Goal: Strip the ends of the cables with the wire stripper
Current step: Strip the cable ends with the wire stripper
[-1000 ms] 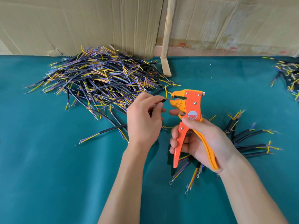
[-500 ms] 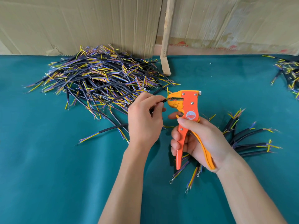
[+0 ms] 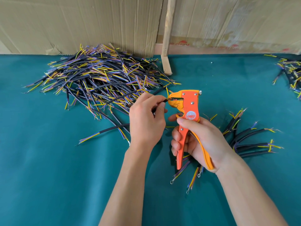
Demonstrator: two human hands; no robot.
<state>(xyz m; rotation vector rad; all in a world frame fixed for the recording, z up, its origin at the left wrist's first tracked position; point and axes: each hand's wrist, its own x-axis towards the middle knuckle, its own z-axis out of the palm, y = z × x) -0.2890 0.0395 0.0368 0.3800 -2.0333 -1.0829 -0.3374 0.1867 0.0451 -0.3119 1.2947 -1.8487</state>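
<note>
Closest to the camera, two bare forearms reach in over a teal worktop [image 3: 48, 176]. The right hand [image 3: 203, 141] has its fingers wrapped round the handles of an orange wire stripper [image 3: 189, 115], thumb lying across the body just under the round red sticker, and holds the tool upright with its head pointing left. Under that hand sits a small batch of cables [image 3: 247, 144], fanned out to the right, with a few ring-terminal ends poking out toward the camera.

The left hand [image 3: 146, 121] sits just beside the stripper, fingers pinching a black cable [image 3: 123, 97] right near its end. That end is fed into the stripper's mouth, with a yellow strand sticking up next to it. The rest of the cable trails off to the left.

Past the hands there's a big heap of cables [image 3: 97, 79], black jackets with yellow, purple and blue wires showing. Another clump [image 3: 290, 70] sits at the far right edge. At the back, cardboard [image 3: 81, 22] stands along the worktop, with a wooden stick [image 3: 167, 35] leaning against it.
</note>
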